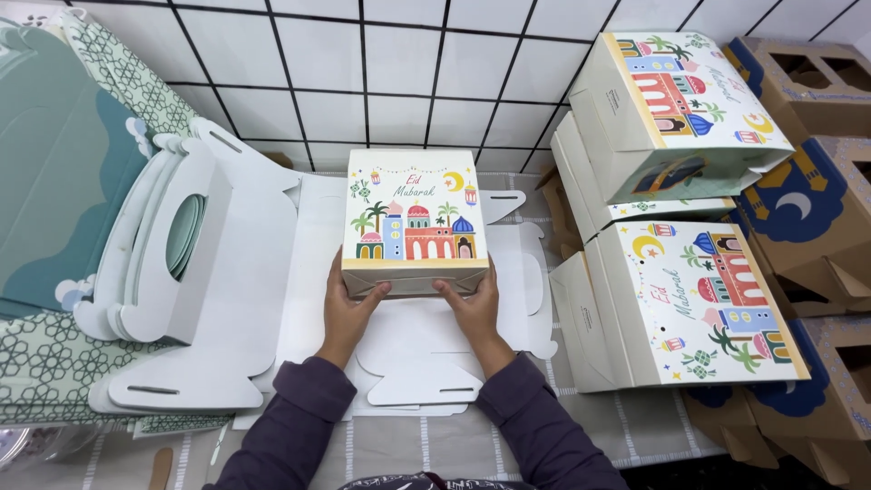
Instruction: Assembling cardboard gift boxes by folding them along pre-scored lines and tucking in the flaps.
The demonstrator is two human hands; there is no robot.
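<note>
A folded cream cardboard gift box point(415, 213) printed with colourful domed buildings, palms and a crescent stands in the middle of the view. My left hand point(347, 308) grips its near left corner and my right hand point(474, 307) grips its near right corner, thumbs on the front edge. The box rests on a flat white die-cut cardboard blank point(413, 354) spread on the surface. Both my sleeves are dark purple.
A thick stack of flat white box blanks point(172, 272) with cut-out handles lies to the left on teal patterned sheets point(54, 181). Finished printed boxes point(689, 308) are piled at the right, with brown and blue cardboard boxes point(817, 218) beyond. A white tiled wall stands behind.
</note>
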